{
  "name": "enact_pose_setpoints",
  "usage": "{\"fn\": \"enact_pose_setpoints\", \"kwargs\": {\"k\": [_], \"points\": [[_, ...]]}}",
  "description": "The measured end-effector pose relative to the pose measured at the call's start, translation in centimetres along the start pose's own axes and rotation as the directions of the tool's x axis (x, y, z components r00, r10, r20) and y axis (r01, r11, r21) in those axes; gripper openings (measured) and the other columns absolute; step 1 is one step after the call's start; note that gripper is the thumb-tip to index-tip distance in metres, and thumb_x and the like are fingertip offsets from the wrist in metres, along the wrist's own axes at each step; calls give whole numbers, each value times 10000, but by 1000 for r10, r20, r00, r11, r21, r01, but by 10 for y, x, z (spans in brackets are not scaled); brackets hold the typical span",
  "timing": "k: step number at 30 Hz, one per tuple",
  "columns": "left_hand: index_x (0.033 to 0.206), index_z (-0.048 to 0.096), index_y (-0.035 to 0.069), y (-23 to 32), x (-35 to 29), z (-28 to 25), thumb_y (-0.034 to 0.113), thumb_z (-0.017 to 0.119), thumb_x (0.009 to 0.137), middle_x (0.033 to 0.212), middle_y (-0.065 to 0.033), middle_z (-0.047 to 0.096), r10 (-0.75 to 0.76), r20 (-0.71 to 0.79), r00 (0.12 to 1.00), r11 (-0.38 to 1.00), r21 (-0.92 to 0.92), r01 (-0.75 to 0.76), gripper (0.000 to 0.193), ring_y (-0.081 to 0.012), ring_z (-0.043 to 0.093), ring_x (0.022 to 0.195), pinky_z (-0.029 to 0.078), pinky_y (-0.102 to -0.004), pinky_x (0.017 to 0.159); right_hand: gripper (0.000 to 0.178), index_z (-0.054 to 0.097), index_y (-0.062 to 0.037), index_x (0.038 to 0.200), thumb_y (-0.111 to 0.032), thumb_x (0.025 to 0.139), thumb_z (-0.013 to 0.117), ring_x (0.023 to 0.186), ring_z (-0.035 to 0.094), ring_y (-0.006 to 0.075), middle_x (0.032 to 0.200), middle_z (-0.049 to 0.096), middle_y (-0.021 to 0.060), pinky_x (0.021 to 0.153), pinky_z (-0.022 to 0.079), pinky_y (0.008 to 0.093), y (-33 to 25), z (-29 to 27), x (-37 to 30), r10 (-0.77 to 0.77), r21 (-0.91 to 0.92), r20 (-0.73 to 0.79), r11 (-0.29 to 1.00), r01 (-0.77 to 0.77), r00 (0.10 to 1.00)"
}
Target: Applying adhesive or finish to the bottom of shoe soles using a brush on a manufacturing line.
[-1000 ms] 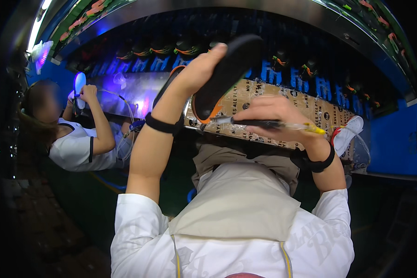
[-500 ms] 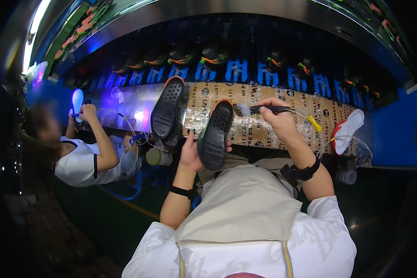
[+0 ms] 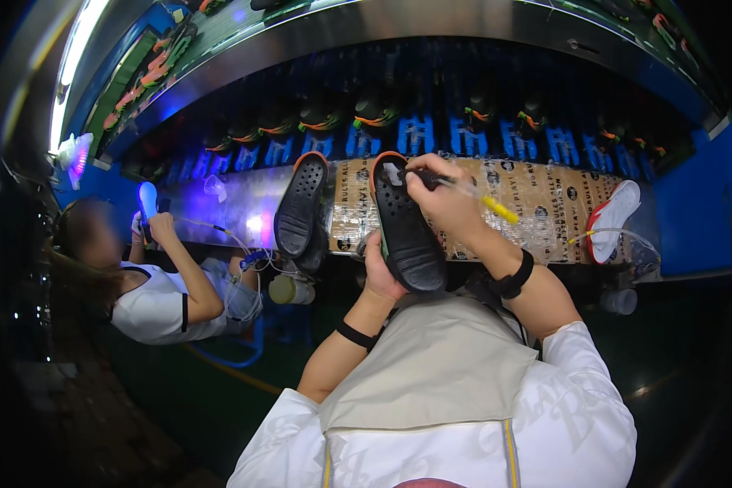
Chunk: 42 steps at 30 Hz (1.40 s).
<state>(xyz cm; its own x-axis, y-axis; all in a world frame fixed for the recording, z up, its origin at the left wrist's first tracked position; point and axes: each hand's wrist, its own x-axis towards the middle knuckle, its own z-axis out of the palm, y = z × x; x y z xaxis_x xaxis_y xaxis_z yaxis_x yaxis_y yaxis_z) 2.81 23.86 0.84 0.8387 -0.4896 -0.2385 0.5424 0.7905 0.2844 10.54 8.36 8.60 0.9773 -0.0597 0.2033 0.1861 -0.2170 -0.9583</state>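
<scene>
My left hand [image 3: 382, 272] is closed round the lower left side of a black shoe sole [image 3: 415, 252], tilted over the bench edge; some of its fingers are hidden beneath. The sole has rows of holes and an orange rim at its far end. In my right hand [image 3: 447, 199] is a brush [image 3: 393, 173] with a dark handle and pale bristles, the bristles touching the sole near its far end. A clear tube with a yellow sleeve [image 3: 500, 209] trails from the handle. Left of my hands lies another black sole [image 3: 299, 215] with an orange rim, partly over a further dark sole.
Taped brown cardboard [image 3: 537, 215] covers the bench. A white and red sole [image 3: 616, 218] lies at the right. Blue holders [image 3: 415, 136] with dark shoes line the back. At left, a person [image 3: 159, 293] holds a lit sole. A jar [image 3: 289, 289] hangs near the bench edge.
The brush has moved left, from above the cardboard onto the far end of the sole. My left hand and the sole have shifted right, and the sole is turned.
</scene>
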Motion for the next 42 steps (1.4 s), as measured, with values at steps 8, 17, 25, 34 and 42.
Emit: {"fn": "enact_pose_setpoints", "kwargs": {"k": [8,17,25,34,42], "points": [[1443,553,58,8,6,8,603,210,1077,1343,-178,661,222,-95,970,975,26,-220,740,-308,655,1231,519,-468,1091,201,755,-54,987,-179,829,758,795,735,370,878,755,168,719,586,437,-49,-27,-31,-64,-372,677,830,416,733],[1545,481,114,4,2,26,605,206,1062,1491,-136,577,146,162,976,986,-100,-131,741,-325,577,1364,467,-491,1167,205,773,-42,1051,-98,856,753,779,731,334,891,745,166,727,585,396,-50,-20,-4,-383,-162,138,901,402,913],[1568,458,152,10,-6,10,666,286,1039,1505,-127,566,191,83,978,969,-177,-174,758,-319,564,1382,476,-508,1158,280,757,-16,1148,-69,874,778,851,704,279,978,743,135,768,547,391,-28,-7,0,-495,164,344,869,467,798],[1583,436,185,10,-3,18,694,346,1027,1535,-90,549,231,10,973,966,119,-230,759,-296,543,1402,432,-489,1196,242,771,-70,1082,-95,841,770,839,684,252,895,736,74,870,464,383,-33,-13,-2,-609,-22,392,743,669,690],[1540,481,154,14,-2,31,678,376,1032,1517,-97,560,230,45,972,969,83,-233,737,-281,548,1390,421,-450,1198,282,788,-69,1097,-90,816,810,838,669,260,848,718,78,854,458,394,-34,-11,-3,-662,-148,331,667,730,672]]}}
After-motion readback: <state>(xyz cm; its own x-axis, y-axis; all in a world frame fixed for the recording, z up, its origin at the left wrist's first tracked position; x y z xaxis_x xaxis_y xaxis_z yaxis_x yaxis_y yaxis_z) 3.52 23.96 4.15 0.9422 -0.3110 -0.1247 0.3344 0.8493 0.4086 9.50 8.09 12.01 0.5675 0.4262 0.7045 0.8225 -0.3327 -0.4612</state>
